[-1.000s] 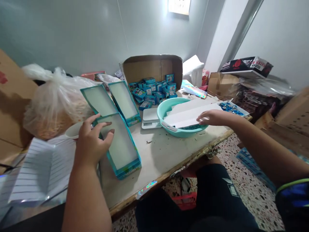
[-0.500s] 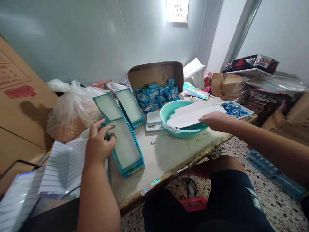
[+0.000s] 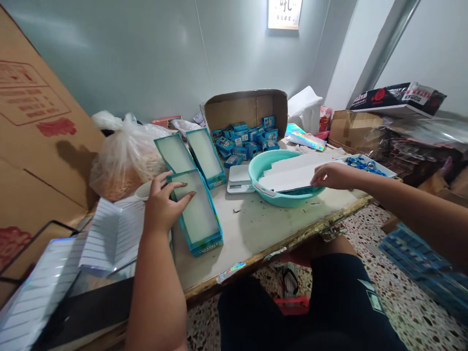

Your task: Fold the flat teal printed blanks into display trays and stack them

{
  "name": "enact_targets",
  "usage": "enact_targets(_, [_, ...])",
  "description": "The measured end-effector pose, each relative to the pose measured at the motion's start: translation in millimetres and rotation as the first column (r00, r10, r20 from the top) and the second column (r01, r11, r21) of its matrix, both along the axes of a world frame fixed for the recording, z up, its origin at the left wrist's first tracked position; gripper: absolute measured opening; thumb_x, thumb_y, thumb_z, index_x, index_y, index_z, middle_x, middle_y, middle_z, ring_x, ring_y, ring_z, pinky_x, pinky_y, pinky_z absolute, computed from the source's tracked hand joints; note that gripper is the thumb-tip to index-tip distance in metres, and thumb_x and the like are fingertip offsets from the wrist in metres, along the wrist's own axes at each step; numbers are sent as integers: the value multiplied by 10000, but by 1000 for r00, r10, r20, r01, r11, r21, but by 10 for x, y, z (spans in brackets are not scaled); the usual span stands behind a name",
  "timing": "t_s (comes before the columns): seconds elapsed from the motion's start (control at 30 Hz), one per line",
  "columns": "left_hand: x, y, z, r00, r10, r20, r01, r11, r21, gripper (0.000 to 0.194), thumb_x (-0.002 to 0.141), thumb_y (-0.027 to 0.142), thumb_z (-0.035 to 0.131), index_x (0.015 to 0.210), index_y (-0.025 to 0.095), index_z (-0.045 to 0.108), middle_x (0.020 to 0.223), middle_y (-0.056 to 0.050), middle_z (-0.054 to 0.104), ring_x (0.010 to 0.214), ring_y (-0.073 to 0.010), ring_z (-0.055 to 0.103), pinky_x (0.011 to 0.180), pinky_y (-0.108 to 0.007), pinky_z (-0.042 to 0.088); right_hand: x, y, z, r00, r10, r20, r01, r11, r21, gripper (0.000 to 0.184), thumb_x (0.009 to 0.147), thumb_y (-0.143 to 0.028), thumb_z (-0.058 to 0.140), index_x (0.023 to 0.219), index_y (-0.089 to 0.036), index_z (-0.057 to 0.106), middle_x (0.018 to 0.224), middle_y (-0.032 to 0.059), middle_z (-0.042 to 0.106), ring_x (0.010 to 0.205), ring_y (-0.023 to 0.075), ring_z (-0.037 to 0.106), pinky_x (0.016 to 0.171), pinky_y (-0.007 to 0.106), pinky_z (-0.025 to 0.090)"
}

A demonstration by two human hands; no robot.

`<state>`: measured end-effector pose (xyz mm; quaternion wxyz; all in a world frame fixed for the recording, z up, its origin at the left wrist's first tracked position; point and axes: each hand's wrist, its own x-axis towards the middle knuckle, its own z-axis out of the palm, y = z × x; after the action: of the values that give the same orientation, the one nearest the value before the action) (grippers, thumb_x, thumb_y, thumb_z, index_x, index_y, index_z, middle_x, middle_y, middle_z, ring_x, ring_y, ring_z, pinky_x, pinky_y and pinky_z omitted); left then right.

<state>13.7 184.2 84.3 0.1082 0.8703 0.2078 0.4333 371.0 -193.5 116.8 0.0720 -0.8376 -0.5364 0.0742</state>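
Three shallow teal card boxes (image 3: 199, 219) sit on the table (image 3: 252, 229), and the left hand (image 3: 164, 202) is spread across the nearest, fingertips on its rim, no pinch at all. They look light and thin-walled, liable to flex, so the long side walls are the place to grip. Over at the teal basin (image 3: 256, 168), the right hand (image 3: 331, 176) rests curled on white card (image 3: 292, 175), pinching or not, impossible to tell.

Teal tray (image 3: 201, 219), white inside. Mint-green basin (image 3: 258, 168). Speckled terrazzo floor (image 3: 201, 326); holographic rainbow packet (image 3: 306, 140).
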Motion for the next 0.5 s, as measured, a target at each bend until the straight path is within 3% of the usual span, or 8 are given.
enact_targets(0.17, [-17,4,12,1000,-23,1,23,1000,-19,352,785,513,759,955,206,738,1443,-104,535,1325,-336,556,1158,-521,454,76,38,-14,994,-82,-65,85,995,43,176,840,-274,666,892,-243,831,911,37,799,814,203,703,740,304,526])
enact_targets(0.33, [-36,-6,31,1000,-16,-13,16,1000,4,393,799,564,726,955,203,731,1445,-101,543,1334,-336,556,1132,-506,473,72,91,-35,980,-197,-26,199,968,153,218,870,-287,625,915,-211,824,839,48,792,744,201,693,685,294,504])
enact_targets(0.4, [-31,-5,35,1000,4,-15,-4,1000,11,431,795,595,721,961,198,733,1443,-98,549,1314,-340,570,1069,-502,518,58,130,-40,976,-211,57,194,955,223,234,898,-287,595,917,-200,811,877,64,790,793,213,698,722,301,508])
enact_targets(0.5, [-4,11,45,1000,14,-9,-13,998,54,438,811,594,707,961,183,731,1441,-95,563,1307,-332,579,1072,-501,509,-21,169,33,905,-266,331,135,920,368,283,944,-205,499,960,-187,781,991,104,770,944,248,681,941,386,474])
